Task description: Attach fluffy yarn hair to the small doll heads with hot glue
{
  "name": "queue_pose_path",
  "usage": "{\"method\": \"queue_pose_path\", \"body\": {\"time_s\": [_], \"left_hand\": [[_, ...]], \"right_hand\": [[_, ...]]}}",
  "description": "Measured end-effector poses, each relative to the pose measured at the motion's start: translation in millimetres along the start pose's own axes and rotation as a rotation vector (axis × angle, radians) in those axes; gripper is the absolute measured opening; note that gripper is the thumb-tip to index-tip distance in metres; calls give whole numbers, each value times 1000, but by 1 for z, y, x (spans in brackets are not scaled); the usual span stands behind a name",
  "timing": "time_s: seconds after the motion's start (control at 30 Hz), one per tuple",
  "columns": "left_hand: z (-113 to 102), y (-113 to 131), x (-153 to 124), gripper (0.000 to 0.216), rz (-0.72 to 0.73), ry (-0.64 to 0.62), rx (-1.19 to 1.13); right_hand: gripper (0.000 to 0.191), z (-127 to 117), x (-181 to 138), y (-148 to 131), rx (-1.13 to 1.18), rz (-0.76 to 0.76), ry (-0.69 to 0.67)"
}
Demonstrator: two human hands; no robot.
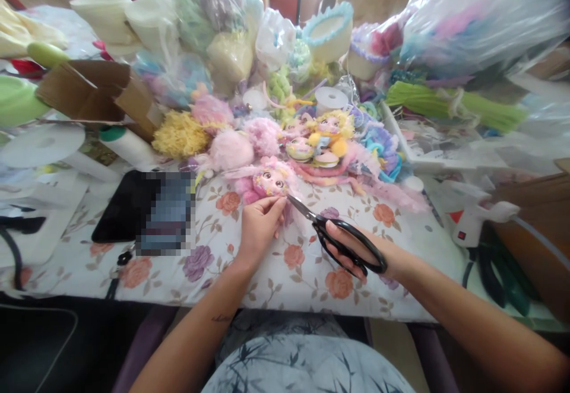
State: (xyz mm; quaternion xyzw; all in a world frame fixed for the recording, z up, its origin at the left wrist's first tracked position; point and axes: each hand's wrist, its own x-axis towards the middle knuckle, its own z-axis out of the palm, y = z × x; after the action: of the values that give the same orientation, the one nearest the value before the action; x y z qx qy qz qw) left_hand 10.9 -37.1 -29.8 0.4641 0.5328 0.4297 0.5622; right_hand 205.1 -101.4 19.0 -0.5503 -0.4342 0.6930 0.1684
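Note:
In the head view a fluffy pink doll [272, 180] with large eyes and small colourful bits across its lower face lies on the flowered tablecloth. My left hand [262, 227] is just in front of it, thumb and forefinger pinched at the doll's lower edge. What sits in that pinch is too small to make out. My right hand [350, 247] holds black-handled scissors [369, 249], fingers through the loops. The blades look nearly closed, and their tip points at my left fingertips.
Behind the doll are pink fluffy balls [231, 149], a yellow-haired doll [329, 124], yellow yarn [179, 133] and a ribbon spool [332, 99]. A phone [165, 212] lies left. A white glue gun [478, 218] stands right. Plastic bags [485, 19] and an open cardboard box [89, 93] are farther back.

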Motion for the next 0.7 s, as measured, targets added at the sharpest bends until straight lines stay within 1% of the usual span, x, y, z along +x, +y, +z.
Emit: {"method": "queue_pose_path", "body": {"time_s": [0.1, 0.23, 0.7], "left_hand": [[0, 1, -1, 27, 6, 32, 37], [1, 3, -1, 26, 30, 91, 77], [2, -2, 0, 22, 102, 91, 135]], "right_hand": [[58, 0, 4, 4, 28, 5, 21], [57, 0, 1, 3, 21, -2, 23], [56, -2, 5, 7, -18, -2, 50]]}}
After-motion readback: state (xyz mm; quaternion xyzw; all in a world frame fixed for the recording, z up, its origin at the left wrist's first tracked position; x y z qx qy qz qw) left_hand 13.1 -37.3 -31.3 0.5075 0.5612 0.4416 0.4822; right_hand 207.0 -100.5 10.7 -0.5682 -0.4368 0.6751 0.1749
